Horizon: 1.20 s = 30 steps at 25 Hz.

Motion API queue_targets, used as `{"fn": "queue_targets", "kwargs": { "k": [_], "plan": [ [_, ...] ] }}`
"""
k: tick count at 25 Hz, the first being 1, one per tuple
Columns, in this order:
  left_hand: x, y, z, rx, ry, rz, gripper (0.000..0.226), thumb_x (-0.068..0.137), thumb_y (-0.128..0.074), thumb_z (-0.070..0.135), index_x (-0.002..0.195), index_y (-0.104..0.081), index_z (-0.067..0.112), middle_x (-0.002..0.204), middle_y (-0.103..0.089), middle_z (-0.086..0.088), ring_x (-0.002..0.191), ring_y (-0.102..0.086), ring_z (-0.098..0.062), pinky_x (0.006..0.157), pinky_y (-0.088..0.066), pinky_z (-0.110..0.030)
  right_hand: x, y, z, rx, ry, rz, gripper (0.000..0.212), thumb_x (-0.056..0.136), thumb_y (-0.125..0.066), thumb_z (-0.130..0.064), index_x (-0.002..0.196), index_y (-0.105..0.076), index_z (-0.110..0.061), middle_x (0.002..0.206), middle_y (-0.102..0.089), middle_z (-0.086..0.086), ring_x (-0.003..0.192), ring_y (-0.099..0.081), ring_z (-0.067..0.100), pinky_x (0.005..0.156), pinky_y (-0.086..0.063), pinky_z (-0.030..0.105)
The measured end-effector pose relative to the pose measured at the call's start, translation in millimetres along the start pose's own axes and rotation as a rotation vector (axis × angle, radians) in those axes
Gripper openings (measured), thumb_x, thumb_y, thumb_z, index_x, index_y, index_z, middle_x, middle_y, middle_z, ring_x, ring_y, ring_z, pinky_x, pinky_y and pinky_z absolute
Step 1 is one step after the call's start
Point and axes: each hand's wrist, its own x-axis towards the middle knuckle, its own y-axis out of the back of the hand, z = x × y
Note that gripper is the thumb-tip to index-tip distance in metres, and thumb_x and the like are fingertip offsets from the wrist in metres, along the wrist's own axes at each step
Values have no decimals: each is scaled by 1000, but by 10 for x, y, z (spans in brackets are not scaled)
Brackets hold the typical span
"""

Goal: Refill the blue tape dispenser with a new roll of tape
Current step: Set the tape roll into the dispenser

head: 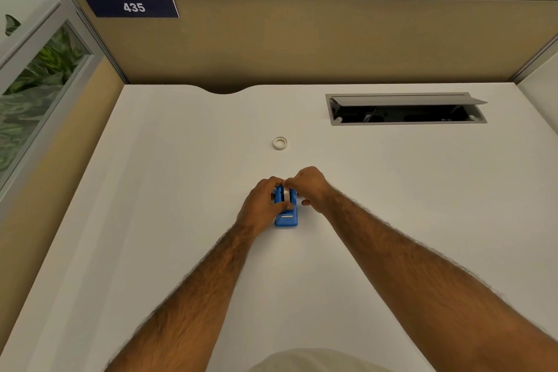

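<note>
Both hands meet at the middle of the frame over the blue tape dispenser (286, 214), which sits on the white desk (169, 190). The left hand (264, 202) wraps the dispenser's left side, its thumb lying across the body just above the metal cutter end. The right hand (309, 186) comes in from the right, fingers curled, with thumb and forefinger pinched at the top of the roll of tape (285, 194) seated upright in the dispenser's cradle. The fingertips of the two hands touch or nearly touch above the roll. Whether the right hand pinches a loose tape end or the roll itself is too small to tell. The dispenser's cutter end points toward the bottom of the frame.

Above the hands, well apart from them toward the frame's centre, a small white ring (280, 143) lies flat on the desk; it looks like a tape core or a second roll. In the upper right of the desk a cable tray (406, 113) stands with its grey lid propped open. A tan partition (302, 39) runs behind the desk, with a dark blue sign (133, 6) reading 435 at the upper left
</note>
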Motion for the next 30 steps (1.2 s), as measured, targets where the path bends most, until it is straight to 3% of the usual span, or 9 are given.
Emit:
{"fn": "queue_targets", "kwargs": {
  "k": [4,12,17,21,26,30],
  "plan": [
    [-24,34,1,-6,-14,-11,56,77,-83,26,126,-57,19,127,-62,-1,110,-63,-23,98,-52,-38,-50,19,28,23,7,-7,23,85,-73,-21,89,-57,-5,92,-60,13,85,-58,22,64,-48,31],
    [-66,154,-15,-73,-60,-116,66,76,-84,20,136,-55,21,132,-57,4,109,-58,-12,91,-45,-23,-114,33,153,3,47,-15,19,88,-71,-19,82,-55,-10,87,-59,10,79,-54,18,66,-49,29],
    [-52,141,-24,-57,-56,-85,39,98,-58,30,135,-56,21,135,-58,0,116,-57,-16,94,-40,-22,-77,4,110,14,63,25,19,86,-72,-19,83,-56,-8,83,-58,10,77,-53,20,68,-49,35],
    [-37,96,-22,-46,-76,-21,32,102,-50,28,131,-60,19,132,-61,-2,113,-57,-14,94,-38,-21,-50,-13,85,-17,88,68,22,87,-71,-20,77,-55,-10,79,-59,8,75,-53,20,65,-48,32],
    [-18,55,-28,-73,-47,-15,34,99,-56,28,132,-60,17,135,-60,-5,122,-58,-23,106,-46,-33,-71,8,143,-9,91,78,18,89,-68,-19,80,-56,-10,84,-60,10,77,-54,20,79,-57,41],
    [-23,63,-12,-86,-65,-22,34,97,-60,28,130,-61,20,135,-60,-4,120,-59,-23,105,-46,-34,-135,25,225,42,93,52,17,91,-67,-19,93,-61,-3,96,-66,17,84,-58,23,85,-57,44]
  ]
}}
